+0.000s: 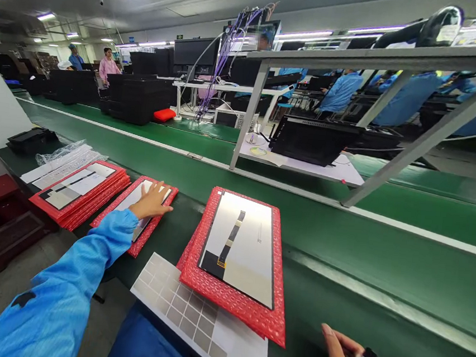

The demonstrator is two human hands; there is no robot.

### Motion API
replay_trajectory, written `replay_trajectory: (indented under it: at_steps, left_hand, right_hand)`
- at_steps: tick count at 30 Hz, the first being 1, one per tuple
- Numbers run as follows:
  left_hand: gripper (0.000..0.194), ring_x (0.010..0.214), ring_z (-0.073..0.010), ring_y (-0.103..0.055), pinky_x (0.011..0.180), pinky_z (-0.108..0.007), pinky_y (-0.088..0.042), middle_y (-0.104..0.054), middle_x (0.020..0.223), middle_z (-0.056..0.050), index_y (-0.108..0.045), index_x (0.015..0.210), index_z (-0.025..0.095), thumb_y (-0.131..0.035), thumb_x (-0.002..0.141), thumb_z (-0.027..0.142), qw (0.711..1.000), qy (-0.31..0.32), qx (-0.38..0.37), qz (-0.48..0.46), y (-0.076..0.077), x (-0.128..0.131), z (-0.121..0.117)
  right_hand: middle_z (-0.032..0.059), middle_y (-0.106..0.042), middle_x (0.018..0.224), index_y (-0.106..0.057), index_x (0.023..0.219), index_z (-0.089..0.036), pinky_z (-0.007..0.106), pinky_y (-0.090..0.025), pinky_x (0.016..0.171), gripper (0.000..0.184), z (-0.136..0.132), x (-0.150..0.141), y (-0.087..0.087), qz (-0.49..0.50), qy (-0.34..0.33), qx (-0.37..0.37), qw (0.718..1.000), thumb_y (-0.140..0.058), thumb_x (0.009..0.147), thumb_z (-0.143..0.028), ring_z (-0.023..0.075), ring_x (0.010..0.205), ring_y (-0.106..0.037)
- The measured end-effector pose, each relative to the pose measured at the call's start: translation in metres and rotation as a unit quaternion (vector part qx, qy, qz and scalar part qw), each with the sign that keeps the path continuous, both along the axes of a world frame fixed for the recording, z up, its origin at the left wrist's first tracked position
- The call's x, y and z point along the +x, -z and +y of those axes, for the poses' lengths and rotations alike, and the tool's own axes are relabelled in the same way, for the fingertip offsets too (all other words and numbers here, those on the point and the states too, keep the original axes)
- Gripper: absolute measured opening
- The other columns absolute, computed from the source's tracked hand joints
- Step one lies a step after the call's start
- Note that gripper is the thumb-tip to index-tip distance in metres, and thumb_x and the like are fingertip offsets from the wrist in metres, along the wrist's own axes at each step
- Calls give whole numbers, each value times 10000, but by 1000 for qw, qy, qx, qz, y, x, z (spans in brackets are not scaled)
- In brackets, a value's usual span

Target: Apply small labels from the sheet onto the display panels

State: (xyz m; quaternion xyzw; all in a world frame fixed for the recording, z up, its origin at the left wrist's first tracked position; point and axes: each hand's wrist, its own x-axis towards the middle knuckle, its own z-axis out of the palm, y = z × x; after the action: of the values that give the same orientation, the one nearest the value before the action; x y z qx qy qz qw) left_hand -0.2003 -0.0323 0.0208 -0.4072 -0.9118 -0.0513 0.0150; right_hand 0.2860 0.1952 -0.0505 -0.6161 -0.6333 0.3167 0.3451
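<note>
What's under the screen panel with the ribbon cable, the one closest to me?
The display panel lies on red bubble-wrap padding, which overlaps a white sheet with grey squares. What lies directly beneath the padding is hidden.

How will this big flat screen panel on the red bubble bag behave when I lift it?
The screen panel is probably stiff but fragile, as it looks like a thin bare sheet with unprotected edges. The ribbon cable lying across it will likely flop loose unless held. The panel may also slide a little on the red bubble bag, since it simply rests there.
</note>
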Motion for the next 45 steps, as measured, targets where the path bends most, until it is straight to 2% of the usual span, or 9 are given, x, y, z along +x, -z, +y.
replay_trajectory:
  at_steps: [4, 11, 14, 19, 23, 27, 32, 38, 45]
  left_hand:
    - [927, 1579, -503, -200, 1195, -768, -216, -215, 1739, -201, -330, 1625, 229, -736, 878, 597, 999, -32, 5, -9, 14, 35, -59]
    - [635, 1536, -429, -352, 1202, -701, -311, -389, 1637, -243, -502, 1472, 141, -598, 979, 529, 994, -13, 99, 41, 30, 51, -103]
    - [494, 1372, -399, -562, 1149, -607, -452, -613, 1403, -233, -632, 1336, 120, -688, 948, 421, 935, 57, 304, 173, 30, 62, -106]
    - [355, 876, -246, -721, 827, -396, -600, -744, 972, -83, -719, 1172, 180, -793, 835, 97, 856, 243, 415, 191, 24, 133, -104]
    - [214, 823, -174, -716, 799, -303, -602, -754, 907, -49, -707, 1112, 177, -667, 933, 66, 835, 436, 334, 9, 27, 207, -91]
    - [268, 1169, -247, -700, 1032, -374, -569, -766, 1203, -109, -693, 1248, 164, -655, 983, 173, 840, 482, 240, -62, 41, 239, -75]
    - [570, 1433, -298, -540, 1187, -457, -450, -548, 1580, -103, -509, 1549, 226, -610, 1021, 416, 858, 494, 132, -48, 64, 248, -61]
    - [649, 1500, -310, -456, 1302, -526, -210, -460, 1650, -92, -435, 1602, 268, -576, 1028, 536, 863, 499, 81, -7, 81, 246, -60]
    - [590, 1455, -312, -511, 1282, -514, -282, -528, 1599, -100, -519, 1544, 258, -596, 1020, 519, 866, 491, 95, 0, 80, 235, -65]
  right_hand:
    - [96, -745, 646, -799, 732, -199, 358, -457, 533, 490, -5, -4, 0, 10, -10, 19, 1000, -704, 637, -670, 315, 626, -684]
    - [57, -666, 555, -756, 654, -184, 326, -407, 537, 535, -17, -13, -11, 107, -2, 36, 994, -774, 632, -718, 222, 541, -577]
    - [42, -669, 590, -736, 654, -186, 310, -420, 552, 522, -20, -14, -12, 161, 9, 32, 986, -806, 632, -702, 198, 571, -568]
    - [-5, -615, 606, -698, 740, -188, 267, -347, 409, 503, -33, -6, -16, 217, 19, 10, 976, -721, 771, -690, 112, 427, -421]
    - [8, -660, 679, -744, 824, -195, 289, -512, 492, 422, -56, 8, -32, 350, -31, -17, 936, -652, 887, -602, 117, 459, -505]
    - [45, -708, 713, -783, 793, -200, 343, -597, 696, 474, -72, 29, -39, 377, -40, -11, 925, -610, 945, -614, 195, 667, -695]
    - [6, -584, 553, -803, 780, -208, 266, -458, 507, 618, -100, 39, -24, 268, -43, -5, 963, -469, 1039, -660, 157, 520, -580]
    - [73, -769, 858, -824, 943, -220, 339, -579, 682, 479, -129, 31, -2, 207, -279, -53, 936, -578, 1015, -624, 225, 730, -712]
    - [68, -757, 846, -797, 942, -207, 322, -581, 651, 466, -115, 51, -1, 195, -267, -71, 941, -582, 1013, -614, 214, 702, -714]
